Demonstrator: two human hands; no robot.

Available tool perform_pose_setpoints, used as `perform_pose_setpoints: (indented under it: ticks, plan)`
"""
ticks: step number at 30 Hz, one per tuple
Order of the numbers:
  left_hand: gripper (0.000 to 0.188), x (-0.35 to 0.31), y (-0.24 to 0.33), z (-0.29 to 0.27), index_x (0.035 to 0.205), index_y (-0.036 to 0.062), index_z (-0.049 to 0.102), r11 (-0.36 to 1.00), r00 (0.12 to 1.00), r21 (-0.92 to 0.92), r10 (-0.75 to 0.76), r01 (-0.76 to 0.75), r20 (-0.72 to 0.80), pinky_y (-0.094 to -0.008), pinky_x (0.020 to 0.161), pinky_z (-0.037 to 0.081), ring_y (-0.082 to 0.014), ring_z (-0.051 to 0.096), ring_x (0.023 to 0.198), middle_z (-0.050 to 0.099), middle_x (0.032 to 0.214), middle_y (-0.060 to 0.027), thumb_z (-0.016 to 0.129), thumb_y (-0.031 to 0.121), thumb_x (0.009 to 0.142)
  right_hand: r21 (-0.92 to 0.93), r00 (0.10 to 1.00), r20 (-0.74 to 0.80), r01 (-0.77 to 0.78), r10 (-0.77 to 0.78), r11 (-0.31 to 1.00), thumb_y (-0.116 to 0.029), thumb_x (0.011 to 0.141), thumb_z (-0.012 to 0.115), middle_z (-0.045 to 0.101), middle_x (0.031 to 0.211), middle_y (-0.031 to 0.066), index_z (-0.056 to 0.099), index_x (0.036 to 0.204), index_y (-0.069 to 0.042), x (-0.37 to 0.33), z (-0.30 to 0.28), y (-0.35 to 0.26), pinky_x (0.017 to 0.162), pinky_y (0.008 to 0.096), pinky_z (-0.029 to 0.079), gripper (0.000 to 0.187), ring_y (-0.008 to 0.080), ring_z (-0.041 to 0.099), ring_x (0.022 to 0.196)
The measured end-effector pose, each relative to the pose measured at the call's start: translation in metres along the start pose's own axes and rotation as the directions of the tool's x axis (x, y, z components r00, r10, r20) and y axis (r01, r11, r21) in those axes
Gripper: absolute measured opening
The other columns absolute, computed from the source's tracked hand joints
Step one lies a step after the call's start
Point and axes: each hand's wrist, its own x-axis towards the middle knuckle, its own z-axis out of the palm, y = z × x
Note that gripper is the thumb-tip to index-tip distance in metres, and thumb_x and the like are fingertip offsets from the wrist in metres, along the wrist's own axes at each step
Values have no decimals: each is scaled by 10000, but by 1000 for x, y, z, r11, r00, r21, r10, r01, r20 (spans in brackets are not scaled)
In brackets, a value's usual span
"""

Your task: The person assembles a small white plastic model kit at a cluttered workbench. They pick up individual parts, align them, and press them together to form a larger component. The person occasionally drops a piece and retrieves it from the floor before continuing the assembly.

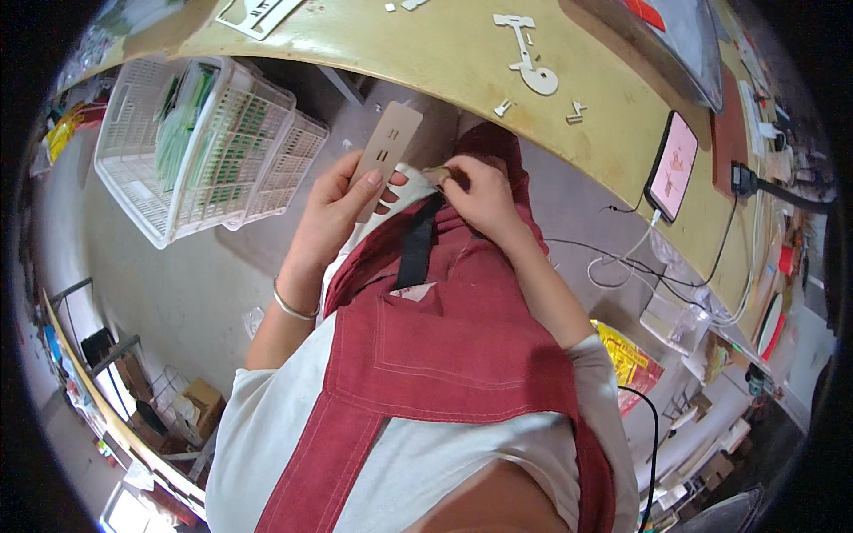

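A flat beige panel (402, 124), narrow with rounded corners and small slots cut through it, stands tilted in my left hand (330, 209). My thumb lies across its face and the fingers wrap behind. Just to the right, over my lap, the fingers of my right hand (484, 197) are pinched together; what lies between them is too small to name. Beneath both hands spreads a red apron (462, 329) with a black strap. On the table beyond lie a thin cut-out piece with a round end (538, 80) and small slotted bits (577, 113).
The yellowish table (426, 67) curves across the far side and down the right. A cut-out frame (258, 16) lies at its far left. White baskets (164, 226) stand on the floor at left. A plugged-in phone (673, 166) and loose cables (622, 266) are at right.
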Motion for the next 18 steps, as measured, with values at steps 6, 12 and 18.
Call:
perform_pose_setpoints:
  ticks: [6,12,18]
  plan:
    - [407,-3,-2,3,1430,2,601,999,1000,-37,8,-8,8,-321,895,589,-155,711,997,769,1188,-101,631,232,1096,827,983,89,-162,158,539,-42,1024,707,773,1048,83,640,1260,31,-21,-37,-55,777,266,567,256,90,701,936]
    - [381,-8,15,30,1417,6,600,969,999,-243,-50,46,-8,-269,832,593,-124,708,967,760,1169,-88,669,164,1078,893,960,170,-245,221,376,-68,1051,684,784,1071,113,583,1373,37,-29,-45,-78,734,245,581,353,103,722,893]
    - [394,-3,16,39,1372,5,605,959,999,-278,-44,51,32,-288,773,626,-147,738,881,754,1107,-89,735,164,1036,875,968,143,-220,205,431,-70,1055,678,791,1048,117,571,1392,37,-31,-49,-88,705,232,570,370,95,719,852]
